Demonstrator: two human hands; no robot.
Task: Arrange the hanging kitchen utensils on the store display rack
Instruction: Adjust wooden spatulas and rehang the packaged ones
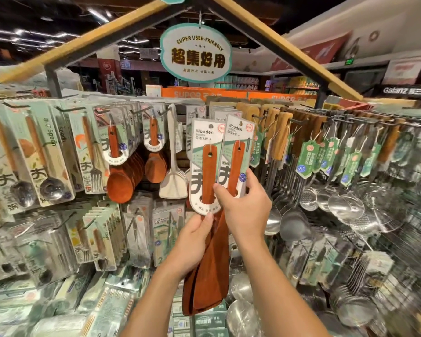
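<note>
Two brown wooden spatulas on white-green "Wooden" cards are held up side by side in front of the display rack point(309, 117). My left hand point(195, 242) grips the left wooden spatula point(208, 171) below its card. My right hand point(246, 205) pinches the lower edge of the right wooden spatula's card point(236, 156). Their long brown blades point(204, 283) hang down and overlap between my forearms. More "Wooden" cards point(219, 115) hang on the hook right behind them.
Carded spoons and forks point(46, 152) fill the hooks to the left, then round wooden spoons point(122, 181) and a white spatula point(173, 176). Wood-handled steel ladles and skimmers point(338, 190) hang to the right. A hanging sign point(196, 53) is overhead.
</note>
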